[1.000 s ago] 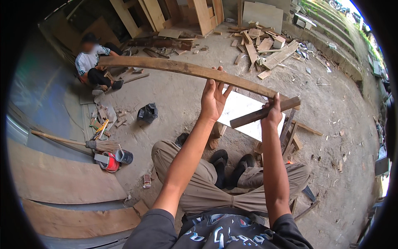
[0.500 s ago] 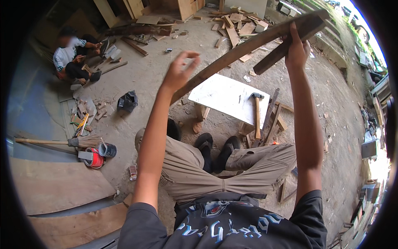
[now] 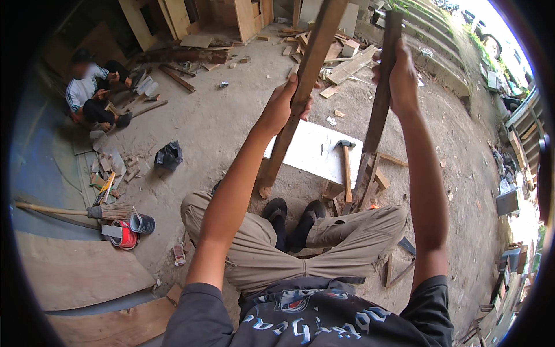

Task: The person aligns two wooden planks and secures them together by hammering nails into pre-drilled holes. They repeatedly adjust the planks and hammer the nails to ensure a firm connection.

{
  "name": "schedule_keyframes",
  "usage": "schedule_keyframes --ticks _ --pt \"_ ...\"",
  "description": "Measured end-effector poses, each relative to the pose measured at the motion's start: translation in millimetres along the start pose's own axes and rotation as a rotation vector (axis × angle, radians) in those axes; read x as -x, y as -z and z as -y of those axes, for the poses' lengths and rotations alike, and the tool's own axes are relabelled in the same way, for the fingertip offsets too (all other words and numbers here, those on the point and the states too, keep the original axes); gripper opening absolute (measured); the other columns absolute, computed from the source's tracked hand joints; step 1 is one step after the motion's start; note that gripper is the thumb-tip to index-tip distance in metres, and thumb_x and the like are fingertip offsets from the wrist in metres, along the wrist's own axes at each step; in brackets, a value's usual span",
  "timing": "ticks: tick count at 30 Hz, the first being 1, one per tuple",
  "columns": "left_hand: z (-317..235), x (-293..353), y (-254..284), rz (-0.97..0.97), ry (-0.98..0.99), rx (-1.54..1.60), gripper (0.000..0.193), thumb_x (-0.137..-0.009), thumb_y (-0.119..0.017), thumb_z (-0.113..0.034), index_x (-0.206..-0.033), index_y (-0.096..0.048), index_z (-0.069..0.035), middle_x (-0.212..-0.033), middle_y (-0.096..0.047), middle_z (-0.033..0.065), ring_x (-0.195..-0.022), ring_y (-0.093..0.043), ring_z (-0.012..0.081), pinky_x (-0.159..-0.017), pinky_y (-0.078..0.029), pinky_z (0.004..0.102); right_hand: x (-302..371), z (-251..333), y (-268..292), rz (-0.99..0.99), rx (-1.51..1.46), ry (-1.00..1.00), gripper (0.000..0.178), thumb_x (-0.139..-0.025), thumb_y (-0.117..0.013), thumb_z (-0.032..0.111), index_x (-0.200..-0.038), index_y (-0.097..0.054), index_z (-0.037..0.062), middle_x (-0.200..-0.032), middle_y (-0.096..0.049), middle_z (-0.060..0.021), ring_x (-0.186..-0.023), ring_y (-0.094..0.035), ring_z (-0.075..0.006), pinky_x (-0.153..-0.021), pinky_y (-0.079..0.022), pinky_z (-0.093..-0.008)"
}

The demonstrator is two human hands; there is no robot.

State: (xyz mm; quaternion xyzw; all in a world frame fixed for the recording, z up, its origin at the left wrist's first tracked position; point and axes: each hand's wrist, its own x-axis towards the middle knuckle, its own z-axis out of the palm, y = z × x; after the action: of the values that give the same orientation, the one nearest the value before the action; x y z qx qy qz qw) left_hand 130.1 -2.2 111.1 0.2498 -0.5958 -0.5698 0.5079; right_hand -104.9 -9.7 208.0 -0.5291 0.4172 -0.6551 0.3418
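Observation:
Raised in front of me are two brown wooden bars, one in each hand. My left hand [image 3: 282,105] is wrapped round the longer bar [image 3: 315,52], which slants up and out of the picture's top edge. Around the darker, shorter bar [image 3: 379,115] my right hand [image 3: 403,81] is closed, and this bar stands nearly upright. A gap separates the two bars. Below and between them, a claw hammer [image 3: 347,170] lies on a white board [image 3: 309,153], its handle pointing toward me. The board rests low above the ground, on wooden pieces.
Beside the board lean wood strips [image 3: 370,182]. Offcuts [image 3: 350,66] are heaped at the far side. On the left are a black bag [image 3: 169,156], a broom [image 3: 63,209], paint cans [image 3: 141,222] and plywood sheets [image 3: 81,272]. Another person [image 3: 87,95] sits at the far left.
My left hand, free and spread before, has taken hold of the longer bar. The two bars, held together in my right hand before, are now apart and steeper.

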Motion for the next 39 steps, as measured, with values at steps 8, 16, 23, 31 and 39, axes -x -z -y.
schedule_keyframes --ticks 8,16,23,31,39 --pt "-54.0 27.3 -29.5 -0.09 0.059 0.346 0.064 -0.106 -0.017 -0.054 -0.134 -0.049 -0.005 -0.075 -0.052 0.0054 -0.056 -0.051 0.0165 -0.058 -0.046 0.0329 60.3 -1.5 -9.1 0.358 0.073 -0.231 0.033 -0.106 -0.045 0.035 -0.111 -0.055 0.0036 -0.082 -0.06 -0.0046 -0.058 -0.056 -0.0107 -0.048 -0.049 -0.0272" --pt "-60.0 55.9 -38.6 -0.097 0.049 0.457 0.065 -0.104 -0.022 -0.059 -0.13 -0.049 -0.005 -0.072 -0.053 0.0064 -0.049 -0.05 0.0167 -0.051 -0.047 0.0322 74.5 -5.1 -9.8 0.404 0.131 -0.246 0.034 -0.105 -0.051 0.033 -0.112 -0.058 0.001 -0.082 -0.063 -0.0051 -0.054 -0.057 -0.0094 -0.044 -0.048 -0.0246" --pt "-48.6 55.7 -43.1 -0.141 -0.086 0.344 0.066 -0.106 -0.019 -0.054 -0.132 -0.046 0.0 -0.068 -0.051 0.006 -0.045 -0.049 0.0156 -0.045 -0.044 0.0301 83.2 -0.5 -2.3 0.399 0.188 -0.183 0.041 -0.102 -0.057 0.033 -0.123 -0.057 -0.0022 -0.083 -0.067 -0.0076 -0.058 -0.058 -0.0076 -0.048 -0.046 -0.0245" --pt "-20.6 26.3 -27.4 -0.254 -0.248 0.084 0.061 -0.104 -0.027 -0.055 -0.129 -0.047 -0.003 -0.075 -0.055 0.0071 -0.061 -0.056 0.0158 -0.061 -0.048 0.0297 93.8 14.8 1.5 0.382 0.604 0.044 0.048 -0.099 -0.06 0.038 -0.129 -0.058 0.0005 -0.095 -0.07 -0.0186 -0.085 -0.068 -0.0247 -0.08 -0.052 -0.0388" --pt "20.6 6.3 -25.6 -0.209 -0.323 0.009 0.048 -0.104 -0.042 -0.046 -0.117 -0.051 -0.001 -0.087 -0.058 0.0079 -0.077 -0.056 0.0152 -0.073 -0.047 0.0296 86.0 11.5 17.3 0.494 0.774 0.146 0.047 -0.099 -0.058 0.034 -0.132 -0.06 0.0006 -0.113 -0.069 -0.0246 -0.106 -0.067 -0.0364 -0.094 -0.049 -0.0418"
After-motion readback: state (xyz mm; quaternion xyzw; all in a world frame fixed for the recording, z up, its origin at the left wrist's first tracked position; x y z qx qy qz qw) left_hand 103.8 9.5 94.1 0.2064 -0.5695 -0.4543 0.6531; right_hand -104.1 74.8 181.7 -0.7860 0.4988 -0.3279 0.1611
